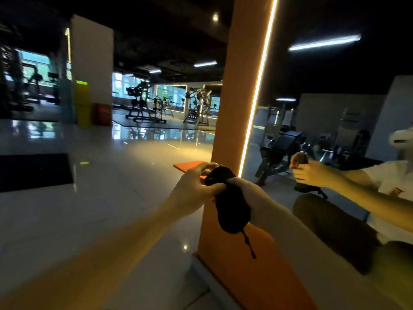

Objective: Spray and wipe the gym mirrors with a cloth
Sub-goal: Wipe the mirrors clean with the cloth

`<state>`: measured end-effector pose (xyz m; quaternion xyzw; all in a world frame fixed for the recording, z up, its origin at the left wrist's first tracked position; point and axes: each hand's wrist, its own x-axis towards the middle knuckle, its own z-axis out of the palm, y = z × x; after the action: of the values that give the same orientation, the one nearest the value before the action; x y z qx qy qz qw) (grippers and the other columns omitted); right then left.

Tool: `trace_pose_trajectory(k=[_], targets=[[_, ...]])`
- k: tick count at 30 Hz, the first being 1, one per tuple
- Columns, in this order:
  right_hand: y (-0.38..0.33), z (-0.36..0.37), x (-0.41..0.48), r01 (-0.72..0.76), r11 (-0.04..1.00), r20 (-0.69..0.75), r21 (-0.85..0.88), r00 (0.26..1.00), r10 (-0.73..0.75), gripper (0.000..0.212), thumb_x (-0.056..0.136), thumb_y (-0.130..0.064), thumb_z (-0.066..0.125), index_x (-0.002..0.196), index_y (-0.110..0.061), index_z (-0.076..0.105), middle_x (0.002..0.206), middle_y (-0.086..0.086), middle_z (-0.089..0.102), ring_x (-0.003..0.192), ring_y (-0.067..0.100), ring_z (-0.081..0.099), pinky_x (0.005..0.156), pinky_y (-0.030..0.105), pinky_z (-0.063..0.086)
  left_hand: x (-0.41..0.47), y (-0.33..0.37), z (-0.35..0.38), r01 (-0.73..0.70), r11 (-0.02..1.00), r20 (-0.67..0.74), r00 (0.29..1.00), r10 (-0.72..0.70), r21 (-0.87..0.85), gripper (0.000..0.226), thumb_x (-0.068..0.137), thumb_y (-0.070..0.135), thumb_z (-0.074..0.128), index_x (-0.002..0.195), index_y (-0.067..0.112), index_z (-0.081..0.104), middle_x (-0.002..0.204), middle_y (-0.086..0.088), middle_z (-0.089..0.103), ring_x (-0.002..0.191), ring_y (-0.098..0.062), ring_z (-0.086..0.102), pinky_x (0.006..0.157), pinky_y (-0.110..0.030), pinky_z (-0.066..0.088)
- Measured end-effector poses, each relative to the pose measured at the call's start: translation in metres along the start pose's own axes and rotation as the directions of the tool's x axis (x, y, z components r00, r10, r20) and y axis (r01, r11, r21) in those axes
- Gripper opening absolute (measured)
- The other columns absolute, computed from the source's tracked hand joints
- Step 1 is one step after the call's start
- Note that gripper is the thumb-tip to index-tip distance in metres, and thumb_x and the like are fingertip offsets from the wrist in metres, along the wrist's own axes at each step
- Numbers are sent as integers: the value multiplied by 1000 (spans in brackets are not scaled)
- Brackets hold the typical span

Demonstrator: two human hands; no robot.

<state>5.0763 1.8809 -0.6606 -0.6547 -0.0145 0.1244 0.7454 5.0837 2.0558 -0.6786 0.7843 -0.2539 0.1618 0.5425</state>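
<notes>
A black cloth (231,204), bunched up with a cord dangling below it, hangs between both my hands in front of the orange mirror frame (237,108). My left hand (194,186) pinches the cloth's upper end with curled fingers. My right hand (250,193) grips the cloth from the right side, partly hidden behind it. The mirror (324,121) fills the right of the view and reflects my hands with the cloth. No spray bottle is in view.
A lit LED strip (259,90) runs down the mirror's left edge. Glossy pale floor (100,198) spreads to the left, with a dark mat (33,171) on it. Gym machines (143,104) stand far back. A white pillar (91,68) stands at the left.
</notes>
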Motion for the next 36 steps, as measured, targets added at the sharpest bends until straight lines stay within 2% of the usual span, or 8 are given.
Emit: trace_pose_trajectory(k=[5,10,12,15,20,27,32,36], targets=[[10,50,3,-14,999,300,-41,954,26,35,109,-27,43,128,-1,56,93,24,71,80,35,70,70,42,63,-25,18,-56,92,967,-52,995,-82,236,12,93,9,75,97,17,68,91,-5,72,85,-22,73,75,-30,62],[18,81,14,90,978,517,-188,856,21,52,94,-46,60,124,-4,57,90,18,69,83,30,66,85,45,58,-50,28,-101,214,878,-229,966,-123,429,13,98,7,65,101,20,61,88,-3,65,80,-20,65,65,-27,56],[21,96,19,174,935,583,-310,811,42,44,83,-35,72,117,-10,60,96,14,68,91,28,66,96,45,56,-63,26,-120,261,837,-312,943,-115,480,16,99,5,61,105,20,61,89,-4,63,79,-22,62,63,-31,54],[25,127,35,282,839,621,-466,780,83,16,94,-21,73,107,-18,65,96,6,71,82,17,70,78,29,59,-94,20,-150,358,786,-422,896,-138,504,23,99,2,57,103,22,67,86,-7,65,76,-23,62,65,-39,53],[40,216,65,382,783,615,-491,789,1,20,99,-27,68,98,-7,68,74,7,71,65,16,66,60,26,52,-157,10,-201,519,720,-626,765,-151,461,31,97,-3,61,93,26,71,75,6,66,60,-4,62,58,-29,53],[94,371,46,132,932,634,-337,764,122,26,107,-25,47,114,-4,62,97,21,73,88,35,71,70,40,49,-249,-10,-247,663,663,-839,536,-97,347,32,93,7,74,81,34,61,79,10,67,68,-4,67,60,-19,55],[108,441,7,-80,956,807,-283,518,282,21,100,-24,58,108,-6,64,95,16,69,87,34,65,91,53,58,-296,-11,-269,699,676,-912,399,-95,235,23,93,8,73,94,31,71,86,14,72,82,2,69,67,-7,52],[118,480,1,43,963,880,-265,418,224,12,97,-8,63,102,3,63,92,19,70,78,31,70,75,44,63,-327,-1,-291,682,727,-890,378,-256,81,37,95,-1,65,110,32,76,102,5,79,98,-14,75,95,-37,61]])
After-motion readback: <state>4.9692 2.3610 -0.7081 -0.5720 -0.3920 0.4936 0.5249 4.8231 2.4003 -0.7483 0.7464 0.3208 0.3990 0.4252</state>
